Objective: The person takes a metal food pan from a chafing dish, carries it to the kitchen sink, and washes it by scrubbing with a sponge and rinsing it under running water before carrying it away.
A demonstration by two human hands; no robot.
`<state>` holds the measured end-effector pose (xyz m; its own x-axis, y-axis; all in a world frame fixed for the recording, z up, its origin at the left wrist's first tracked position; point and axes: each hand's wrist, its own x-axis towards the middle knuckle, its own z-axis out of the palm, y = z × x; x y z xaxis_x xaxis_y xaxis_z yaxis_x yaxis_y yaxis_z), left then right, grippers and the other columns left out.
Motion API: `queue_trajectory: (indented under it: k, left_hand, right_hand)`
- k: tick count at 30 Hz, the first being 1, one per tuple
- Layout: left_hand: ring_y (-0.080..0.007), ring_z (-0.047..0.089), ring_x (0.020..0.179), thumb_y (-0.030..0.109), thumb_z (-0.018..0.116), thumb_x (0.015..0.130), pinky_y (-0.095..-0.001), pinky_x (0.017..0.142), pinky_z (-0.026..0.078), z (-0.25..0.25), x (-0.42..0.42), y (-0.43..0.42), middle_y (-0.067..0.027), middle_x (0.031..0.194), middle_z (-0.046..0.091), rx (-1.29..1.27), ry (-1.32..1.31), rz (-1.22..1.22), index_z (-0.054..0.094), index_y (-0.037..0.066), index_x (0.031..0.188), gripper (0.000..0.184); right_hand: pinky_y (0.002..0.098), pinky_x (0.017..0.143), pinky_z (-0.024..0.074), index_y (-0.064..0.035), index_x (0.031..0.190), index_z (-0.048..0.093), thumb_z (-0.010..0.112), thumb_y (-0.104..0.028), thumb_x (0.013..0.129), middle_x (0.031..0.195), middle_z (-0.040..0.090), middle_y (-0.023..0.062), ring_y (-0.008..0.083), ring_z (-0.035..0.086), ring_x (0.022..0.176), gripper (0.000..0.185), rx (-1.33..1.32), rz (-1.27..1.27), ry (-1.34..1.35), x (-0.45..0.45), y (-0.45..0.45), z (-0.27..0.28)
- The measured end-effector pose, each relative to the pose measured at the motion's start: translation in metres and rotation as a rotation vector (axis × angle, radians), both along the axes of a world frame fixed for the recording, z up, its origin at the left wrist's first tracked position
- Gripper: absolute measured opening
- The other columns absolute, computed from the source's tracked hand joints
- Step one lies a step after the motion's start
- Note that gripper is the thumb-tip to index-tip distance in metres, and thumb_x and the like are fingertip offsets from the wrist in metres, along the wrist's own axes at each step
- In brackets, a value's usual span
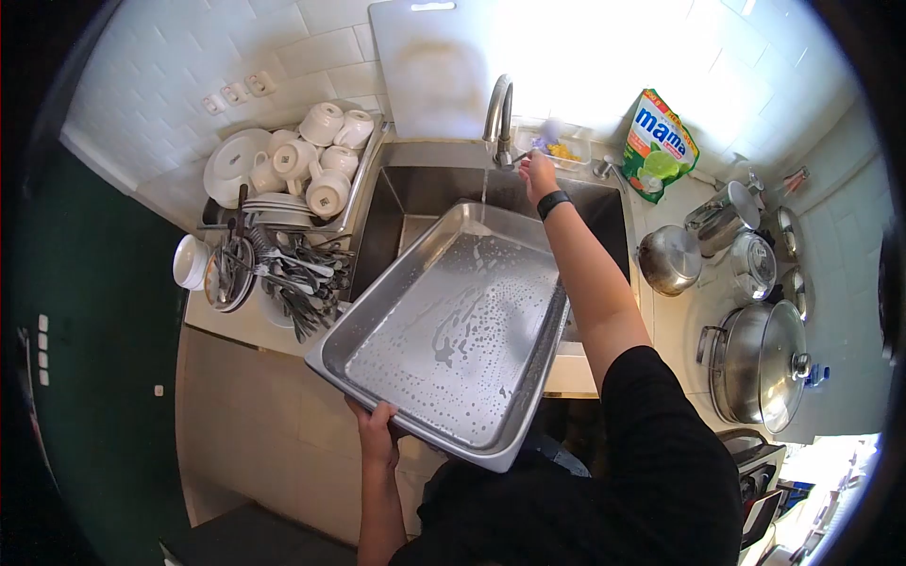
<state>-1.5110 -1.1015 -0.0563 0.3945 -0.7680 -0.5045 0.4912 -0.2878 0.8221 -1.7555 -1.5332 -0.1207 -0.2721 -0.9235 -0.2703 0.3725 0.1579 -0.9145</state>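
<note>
L hand (377, 430) grips pan (406, 354) over sink (429, 189); R hand (537, 173) pinches tap (504, 154) lever behind sink; pan wet, rinse prob. part-done.

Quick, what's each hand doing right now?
Left hand: closed on the near rim of the metal tray.
Right hand: at the tap lever, fingers curled; whether it grips cannot be told.

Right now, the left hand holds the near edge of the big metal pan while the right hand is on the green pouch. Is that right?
Not quite: in the head view, the right hand is at the faucet lever, not on the green pouch. The left hand does hold the metal pan by its near edge.
</note>
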Motion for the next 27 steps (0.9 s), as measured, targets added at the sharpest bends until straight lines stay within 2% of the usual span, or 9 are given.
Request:
queue_trajectory:
  k: [4,7,10,13,16,20,23,25,27]
  left_hand:
    - [-0.0201,0.043,0.092,0.001,0.046,0.065,-0.032,0.075,0.042,-0.016,0.005,0.002,-0.0088,0.103,0.039,-0.037,-0.018,0.004,0.017,0.013,0.125,0.068]
    - [-0.0207,0.042,0.094,0.002,0.046,0.064,-0.0321,0.078,0.04,0.001,-0.001,0.001,-0.0092,0.106,0.038,-0.013,-0.023,0.007,0.017,0.011,0.124,0.068]
    - [-0.0247,0.048,0.089,0.008,0.046,0.065,-0.0389,0.068,0.051,-0.042,0.012,0.005,-0.0122,0.104,0.04,-0.059,-0.111,0.0,0.019,0.011,0.125,0.067]
    - [-0.0255,0.048,0.088,0.008,0.046,0.065,-0.0387,0.066,0.051,-0.012,0.0,0.002,-0.0123,0.106,0.038,-0.049,-0.153,0.015,0.014,0.013,0.127,0.07]
    - [-0.0195,0.04,0.094,0.001,0.047,0.064,-0.031,0.079,0.039,-0.006,-0.002,0.003,-0.0099,0.107,0.036,-0.033,-0.049,0.03,0.017,0.008,0.123,0.067]
    - [-0.0187,0.041,0.091,0.001,0.047,0.065,-0.0302,0.076,0.041,-0.007,0.0,0.003,-0.0099,0.106,0.036,-0.036,-0.03,0.011,0.017,0.009,0.123,0.067]
    - [-0.0183,0.042,0.089,0.001,0.047,0.065,-0.0296,0.073,0.042,-0.03,0.006,0.007,-0.0097,0.105,0.037,-0.052,-0.022,0.014,0.017,0.009,0.123,0.066]
    - [-0.0186,0.043,0.088,0.001,0.047,0.065,-0.0296,0.072,0.043,0.004,-0.005,0.0,-0.0097,0.105,0.037,-0.05,-0.025,0.031,0.017,0.01,0.123,0.066]
    - [-0.0189,0.043,0.088,0.001,0.047,0.064,-0.03,0.072,0.043,0.002,-0.004,0.001,-0.0099,0.104,0.037,-0.043,-0.035,0.027,0.016,0.01,0.123,0.067]
  right_hand:
    - [0.0281,0.046,0.0375,-0.0044,0.076,0.05,0.044,-0.022,0.078,0.062,0.047,0.0042,0.0152,0.045,0.051,0.019,-0.095,0.04,0.113,0.014,0.011,-0.006]
    - [0.0305,0.043,0.0376,-0.0026,0.073,0.051,0.045,-0.021,0.077,0.062,0.047,0.0051,0.016,0.046,0.049,0.019,0.179,0.136,-0.24,0.047,0.037,0.003]
    - [0.0337,0.054,0.0437,0.0002,0.08,0.054,0.044,-0.018,0.076,0.07,0.055,0.01,0.0225,0.054,0.059,0.021,0.118,0.224,-0.184,0.058,0.039,-0.014]
    - [0.0366,0.071,0.0446,0.002,0.093,0.055,0.044,-0.014,0.076,0.089,0.058,0.017,0.0303,0.056,0.08,0.025,0.009,-0.081,0.52,0.048,0.011,-0.024]
    - [0.0348,0.079,0.0429,0.0017,0.096,0.053,0.041,-0.014,0.079,0.1,0.055,0.0161,0.0275,0.053,0.091,0.027,-0.601,-0.214,1.333,0.026,0.025,0.007]
    - [0.0364,0.09,0.0362,0.004,0.105,0.05,0.04,-0.013,0.079,0.11,0.049,0.0198,0.0318,0.045,0.104,0.032,-0.451,0.223,1.518,0.009,0.035,0.022]
    - [0.0363,0.091,0.0361,0.0054,0.105,0.049,0.041,-0.013,0.079,0.114,0.046,0.0208,0.0325,0.044,0.106,0.033,-0.549,0.153,1.593,0.006,0.033,0.006]
    - [0.0361,0.091,0.0359,0.006,0.105,0.048,0.041,-0.013,0.079,0.115,0.045,0.0212,0.0326,0.043,0.106,0.033,-0.505,0.175,1.59,0.006,0.031,0.004]
    - [0.0361,0.091,0.0358,0.0064,0.105,0.048,0.042,-0.014,0.078,0.115,0.045,0.0214,0.0327,0.044,0.106,0.034,-0.469,0.212,1.597,0.007,0.033,0.009]
